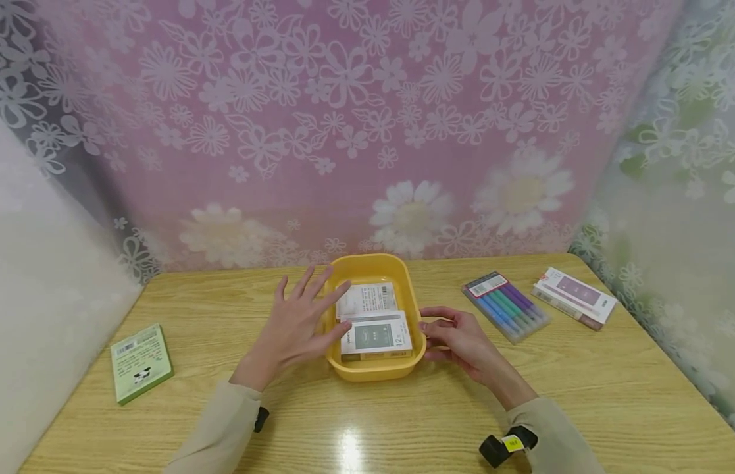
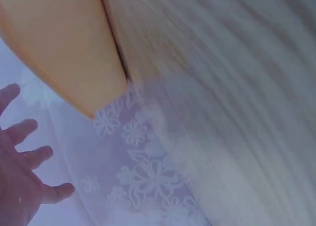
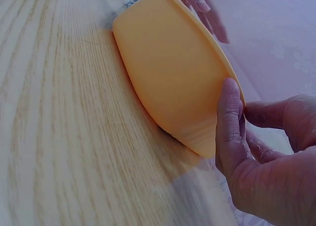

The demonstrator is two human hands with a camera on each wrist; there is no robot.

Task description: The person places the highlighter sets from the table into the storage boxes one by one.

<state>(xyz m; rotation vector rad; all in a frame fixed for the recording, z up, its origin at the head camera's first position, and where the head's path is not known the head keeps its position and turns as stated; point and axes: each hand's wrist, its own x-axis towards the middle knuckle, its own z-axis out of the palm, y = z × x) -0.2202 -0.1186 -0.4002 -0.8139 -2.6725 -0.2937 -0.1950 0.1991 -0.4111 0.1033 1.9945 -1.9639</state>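
A yellow plastic basket (image 1: 373, 374) stands in the middle of the table. Inside lie two flat white boxes: one with a grey-green panel (image 1: 376, 334) at the near end, partly over a white box with printed text (image 1: 367, 298). My left hand (image 1: 296, 329) is spread over the basket's left rim, fingers straight and holding nothing. In the left wrist view its fingertips show apart from the yellow wall. My right hand (image 1: 458, 339) pinches the right rim, thumb on top and fingers against the outer wall (image 3: 168, 63) in the right wrist view.
To the right lie a clear pack of coloured pens (image 1: 506, 306) and a white box with a purple panel (image 1: 574, 297). A green box with a panda picture (image 1: 142, 363) lies at the left. Behind the table (image 1: 414, 421) hangs a flowered pink curtain (image 1: 343, 131).
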